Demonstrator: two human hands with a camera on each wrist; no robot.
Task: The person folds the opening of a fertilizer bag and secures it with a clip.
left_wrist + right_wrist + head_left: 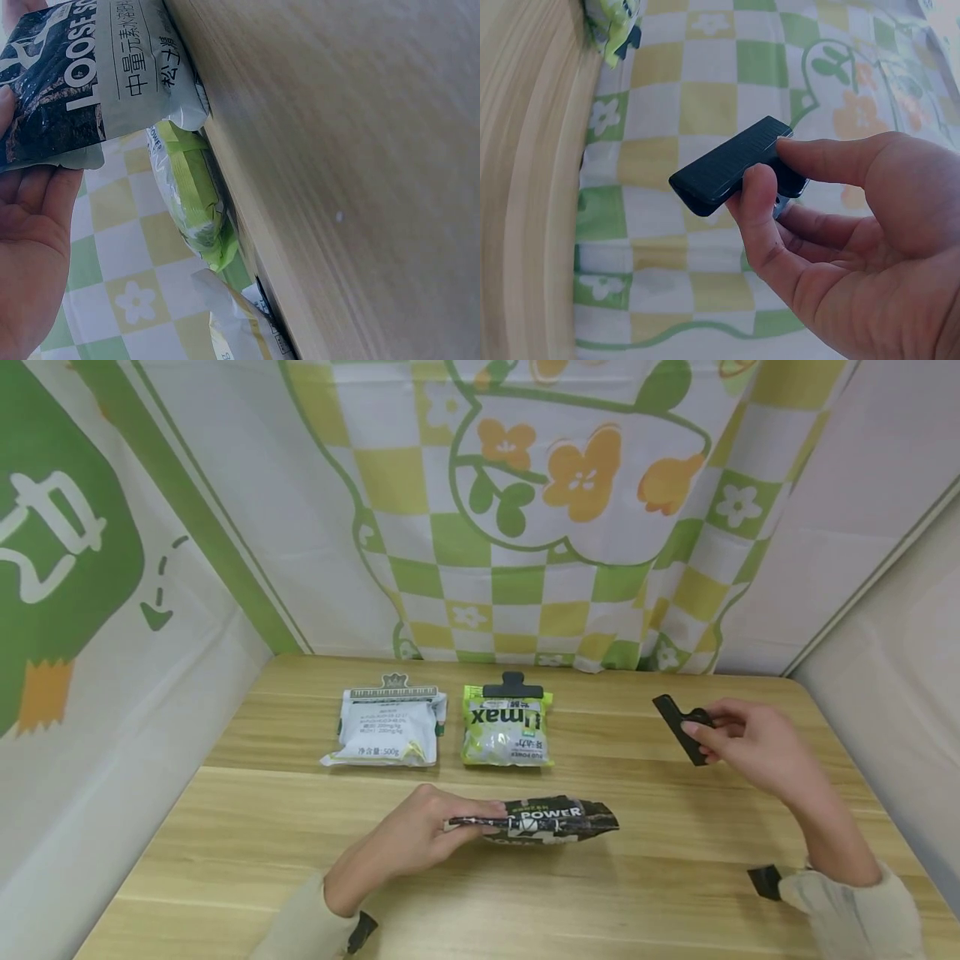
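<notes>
My left hand [431,827] pinches the top edge of a black and grey bag [551,821] between thumb and fingers, near the front middle of the table. Seen from the left wrist, the bag [90,82] stands upright with white lettering on it. Off to the right, my right hand [761,747] holds a black bag clip [682,729] above the tabletop. The right wrist view shows thumb and forefinger on the clip [731,165], with its long jaws pressed together. A gap of bare wood lies between the clip and the bag.
Behind the hands lie a white bag [386,731] with a silver-grey clip [393,692] and a green bag [506,735] with a black clip [513,687]. They rest side by side on the wooden table [600,893]. Printed cloth [517,585] hangs along the back.
</notes>
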